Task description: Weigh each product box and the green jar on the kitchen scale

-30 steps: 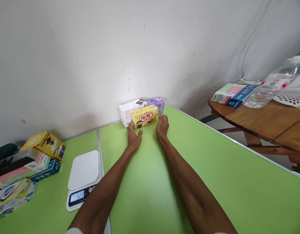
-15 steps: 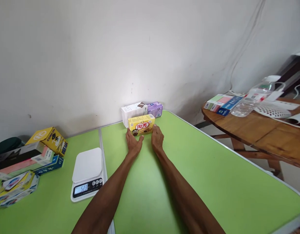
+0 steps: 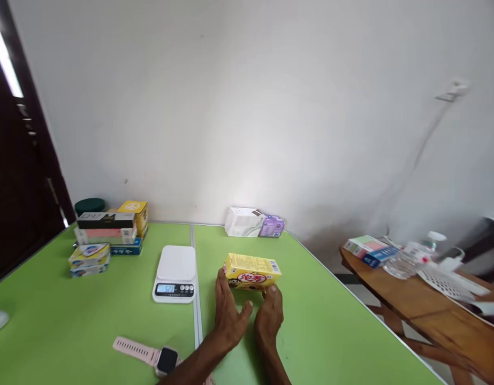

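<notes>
A yellow snack box [image 3: 252, 271] with a red and white label is between my two hands, tilted a little with its right end lower. My left hand [image 3: 229, 313] presses on the box's left end, the thumb apart from the fingers. My right hand [image 3: 270, 316] grips the lower right corner, its fingers curled and partly hidden behind the box. To the left of my hands lies a white digital scale [image 3: 176, 267] with bare platform and lit display.
A white box [image 3: 243, 222] and a purple pack [image 3: 272, 226] stand by the wall. Stacked boxes [image 3: 110, 230] lie at the back left. A pink-strapped watch [image 3: 166, 359] lies near my left forearm. A wooden side table [image 3: 385, 294] at the right bears a plastic bottle [image 3: 411, 256].
The yellow box has come away from the white box and purple pack, toward me, between both hands. My view has swung left, bringing the watch and door into sight.
</notes>
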`<action>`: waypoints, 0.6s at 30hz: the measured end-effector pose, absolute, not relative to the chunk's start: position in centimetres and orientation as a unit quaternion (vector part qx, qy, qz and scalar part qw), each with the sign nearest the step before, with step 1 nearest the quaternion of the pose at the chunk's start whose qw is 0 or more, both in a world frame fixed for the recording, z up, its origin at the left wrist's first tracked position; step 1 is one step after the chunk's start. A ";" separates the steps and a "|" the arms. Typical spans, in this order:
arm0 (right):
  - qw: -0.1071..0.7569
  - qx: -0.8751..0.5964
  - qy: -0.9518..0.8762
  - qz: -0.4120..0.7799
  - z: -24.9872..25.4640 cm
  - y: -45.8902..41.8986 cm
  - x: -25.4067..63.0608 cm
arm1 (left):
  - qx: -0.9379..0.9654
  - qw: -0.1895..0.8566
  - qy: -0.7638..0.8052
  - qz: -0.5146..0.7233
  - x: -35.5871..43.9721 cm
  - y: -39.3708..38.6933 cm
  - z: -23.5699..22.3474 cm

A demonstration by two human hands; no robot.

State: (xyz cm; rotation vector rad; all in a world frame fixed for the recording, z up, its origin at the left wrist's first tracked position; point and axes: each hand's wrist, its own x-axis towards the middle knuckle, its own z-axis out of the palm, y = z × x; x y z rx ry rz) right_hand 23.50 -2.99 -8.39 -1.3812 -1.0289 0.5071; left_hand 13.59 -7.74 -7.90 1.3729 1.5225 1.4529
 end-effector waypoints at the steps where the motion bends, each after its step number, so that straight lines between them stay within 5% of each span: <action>1: 0.632 -0.590 -0.453 0.218 -7.8 -3.7 22.6 | 0.518 0.289 0.573 0.566 13.0 -8.9 -7.3; 9: 0.647 -0.436 -0.571 0.255 -2.6 -5.0 10.7 | 0.457 0.146 0.631 0.610 0.6 -12.5 -1.3; 18: 0.583 -0.401 -0.649 0.279 -5.4 -3.2 6.6 | 0.437 0.133 0.674 0.581 -7.7 -11.8 -4.0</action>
